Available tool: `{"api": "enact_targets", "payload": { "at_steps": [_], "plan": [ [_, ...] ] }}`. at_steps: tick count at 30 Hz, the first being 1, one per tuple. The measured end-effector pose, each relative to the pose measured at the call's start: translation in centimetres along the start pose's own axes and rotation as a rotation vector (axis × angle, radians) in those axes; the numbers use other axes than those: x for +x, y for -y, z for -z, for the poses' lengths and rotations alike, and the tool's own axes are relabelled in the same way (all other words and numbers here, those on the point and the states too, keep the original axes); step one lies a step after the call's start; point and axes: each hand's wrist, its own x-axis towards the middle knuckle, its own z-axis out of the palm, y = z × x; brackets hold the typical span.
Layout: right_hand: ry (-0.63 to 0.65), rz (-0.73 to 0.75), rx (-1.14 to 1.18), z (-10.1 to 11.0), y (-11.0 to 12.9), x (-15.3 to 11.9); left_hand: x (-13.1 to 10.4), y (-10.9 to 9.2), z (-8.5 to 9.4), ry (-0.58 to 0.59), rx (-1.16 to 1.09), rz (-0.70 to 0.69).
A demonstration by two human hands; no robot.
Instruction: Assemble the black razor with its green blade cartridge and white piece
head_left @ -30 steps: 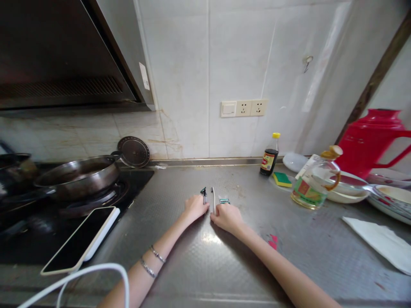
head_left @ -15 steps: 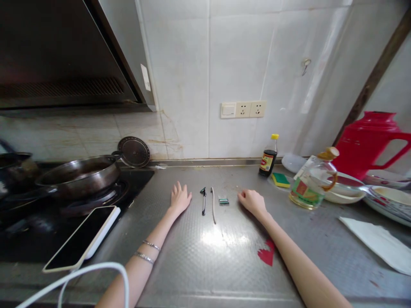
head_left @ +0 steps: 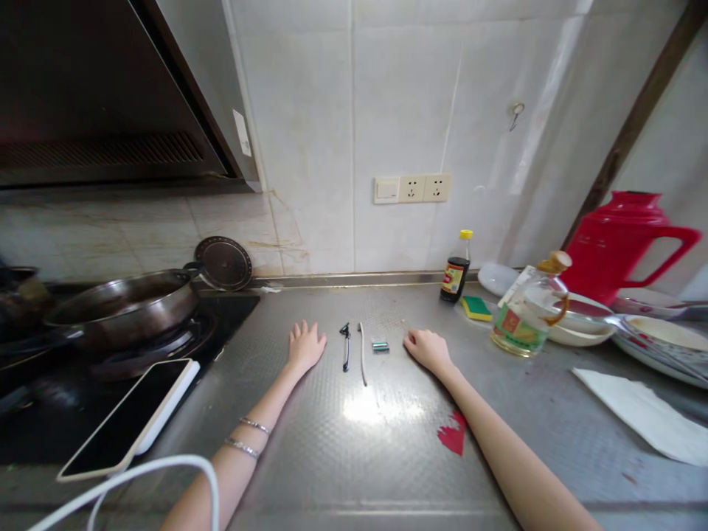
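My left hand (head_left: 306, 347) lies palm down on the steel counter (head_left: 332, 472), fingers spread, holding nothing. To its right are a thin black object with a forked top (head_left: 346, 346), a thin pale stick (head_left: 363, 355) and two small green-and-silver batteries (head_left: 380, 346) lying side by side. My right hand (head_left: 428, 350) rests on the counter right of the batteries, its fingers curled in; nothing shows in it. Neither hand touches these things. A torn red heart-shaped patch (head_left: 452, 434) is beside my right forearm.
At left, a pan (head_left: 130, 302) sits on the black stove (head_left: 71, 413), with a phone (head_left: 125, 420) at its edge. At right are a sauce bottle (head_left: 456, 269), a sponge (head_left: 476, 308), an oil jug (head_left: 523, 313), bowls (head_left: 580, 328), a red thermos (head_left: 613, 240) and white paper (head_left: 641, 413).
The whole view has shifted slightly, so most things appear a little further left. Both hands keep their poses, and the small objects stay in place on the counter.
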Motion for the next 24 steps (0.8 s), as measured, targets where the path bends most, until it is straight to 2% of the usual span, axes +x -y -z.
{"api": "enact_targets", "payload": {
  "at_steps": [17, 22, 24],
  "plan": [
    [0.017, -0.023, 0.017, 0.1, -0.1, 0.1, 0.0, 0.2, 0.5, 0.015, -0.06, 0.003],
    [0.033, -0.044, 0.031, 0.4, 0.1, 0.1, -0.6, 0.0, 2.3, -0.166, -0.158, -0.057],
    [0.029, -0.041, 0.032, 0.5, 0.1, 0.1, -1.1, -0.5, 3.1, -0.191, -0.178, -0.096]
  ]
}}
